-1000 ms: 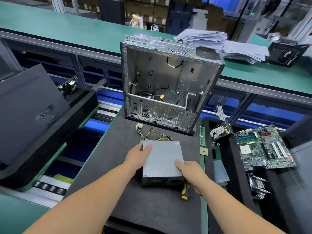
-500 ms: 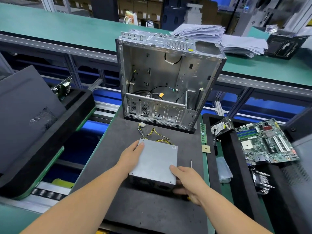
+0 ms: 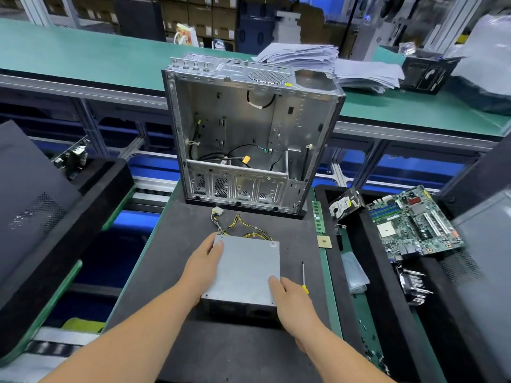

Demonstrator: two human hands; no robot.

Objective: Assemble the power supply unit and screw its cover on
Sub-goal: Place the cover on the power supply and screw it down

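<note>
Head cam looks down on both hands on the power supply unit (image 3: 244, 268) — left hand (image 3: 203, 268) wrapped on its left edge, thumb on top, right hand (image 3: 293, 299) holding the near right corner, so the grip is clamped on the box, which sits on the dark tabletop (image 3: 171, 244). Just right of the right hand lies a screwdriver (image 3: 303, 277). Beyond the box its yellow cables (image 3: 240, 226) trail loose, and further out stands the open case (image 3: 249, 142). My worry: those wires could snag or get pinched if the box slides in carelessly — or the screwdriver gets knocked off.
</note>
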